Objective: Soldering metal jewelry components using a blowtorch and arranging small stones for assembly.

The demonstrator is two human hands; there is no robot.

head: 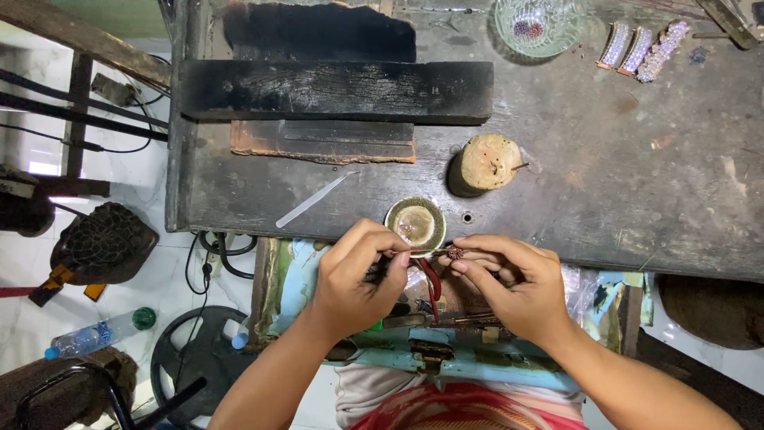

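My left hand (358, 275) pinches a thin metal tool (415, 251) that points right toward a small reddish bead-like piece (455, 252). That piece is held between the thumb and fingers of my right hand (509, 287). Both hands hover just off the near edge of a dark worn workbench (597, 207). Directly behind them sits a small round dish (415, 224) with pale contents. Red-handled pliers (434, 283) lie below, between my hands.
Silver tweezers (314, 200) lie on the bench to the left. A pale wooden stump (485, 163) stands behind the dish. A black wooden block (334, 90) lies at the back, a glass bowl (537, 28) and sparkling jewelled strips (641, 49) at the far right. A plastic bottle (99, 332) lies on the floor.
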